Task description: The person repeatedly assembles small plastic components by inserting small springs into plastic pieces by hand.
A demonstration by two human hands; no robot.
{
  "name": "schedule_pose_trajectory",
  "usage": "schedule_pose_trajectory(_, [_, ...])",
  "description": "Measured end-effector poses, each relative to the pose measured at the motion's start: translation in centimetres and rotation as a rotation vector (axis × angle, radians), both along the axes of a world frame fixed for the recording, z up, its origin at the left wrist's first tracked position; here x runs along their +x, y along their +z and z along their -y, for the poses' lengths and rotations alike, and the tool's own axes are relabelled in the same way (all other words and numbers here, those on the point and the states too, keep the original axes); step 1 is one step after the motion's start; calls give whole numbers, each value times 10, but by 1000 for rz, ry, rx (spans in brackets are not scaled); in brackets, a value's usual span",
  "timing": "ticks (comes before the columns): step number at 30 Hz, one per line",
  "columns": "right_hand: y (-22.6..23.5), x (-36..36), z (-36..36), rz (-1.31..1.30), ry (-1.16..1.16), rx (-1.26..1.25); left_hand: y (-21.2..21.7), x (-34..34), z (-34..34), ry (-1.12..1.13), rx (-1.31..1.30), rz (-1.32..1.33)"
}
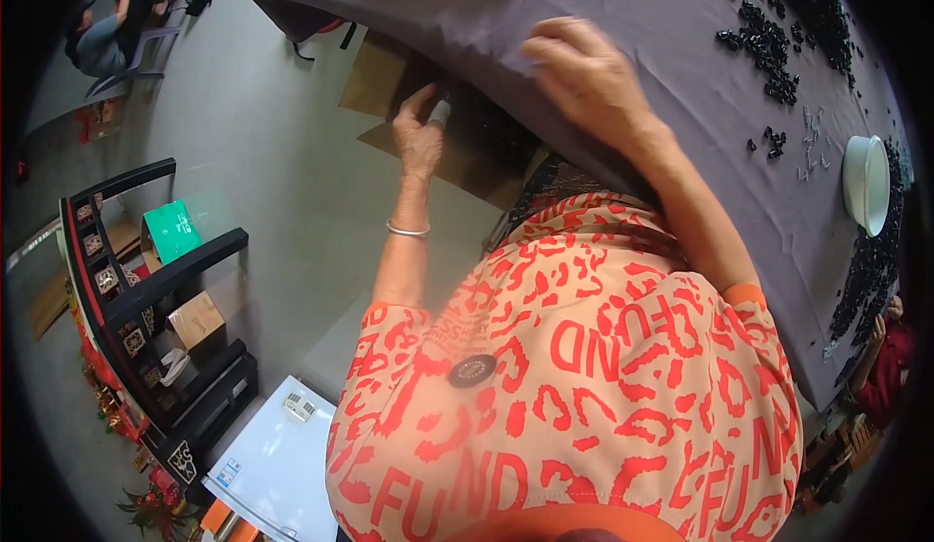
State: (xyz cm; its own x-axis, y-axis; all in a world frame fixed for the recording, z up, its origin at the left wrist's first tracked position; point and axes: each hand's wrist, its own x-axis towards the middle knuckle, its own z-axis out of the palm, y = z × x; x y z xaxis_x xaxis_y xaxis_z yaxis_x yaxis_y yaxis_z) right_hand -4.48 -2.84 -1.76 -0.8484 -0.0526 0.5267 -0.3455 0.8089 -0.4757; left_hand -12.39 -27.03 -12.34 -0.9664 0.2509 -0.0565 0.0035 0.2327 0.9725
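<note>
Light is soft, the carton (369,77) lies partly in shadow, the right hand (593,83) blurs, and outer edges bend.

Left forearm (399,265): bare, reaching almost straight forward, wrist roughly in line
Left hand (418,141): at full reach, a finger slanting forward and rightward
Right forearm (696,201): angled forward and leftward from a bent elbow
Right hand (592,85): back uppermost, fingers loosely curved toward the left, blurred
Grip: hard to judge for either hand
</note>
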Motion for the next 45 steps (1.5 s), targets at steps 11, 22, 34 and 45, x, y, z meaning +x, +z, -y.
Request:
schedule_pose_trajectory(11, [-16,91,-150,205,-689,500,-18,31,15,182,-165,25])
schedule_pose_trajectory(22, [2,167,-120,171,-556,157,89,65,-90,-150,-76,-516])
schedule_pose_trajectory(34, [-5,202,-123,69,-726,81,108,67,-191,-753,-40,-734])
schedule_pose_trajectory(45, [-11,240,-140,-96,-1188,31,105,75,-282,-945,-54,-871])
